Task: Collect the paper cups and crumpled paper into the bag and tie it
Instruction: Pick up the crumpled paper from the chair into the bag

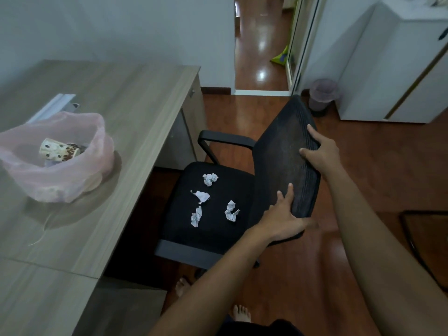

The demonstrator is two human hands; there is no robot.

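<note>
A pink translucent bag (80,180) stands open on the wooden desk (135,112), with patterned paper cups (58,150) lying inside. Several crumpled paper balls lie on the black seat of the office chair (218,229): one at the back (210,178), one in the middle (202,196), one at the front left (196,216), and one to the right (231,211). My right hand (320,149) grips the upper edge of the chair's backrest (288,151). My left hand (282,218) holds the backrest's lower corner.
A small lined waste bin (322,95) stands on the wooden floor by a white cabinet (392,69). A doorway (261,44) opens beyond. A dark mat (426,229) lies at the right. A white box (54,105) sits behind the bag. My bare feet (241,314) are below.
</note>
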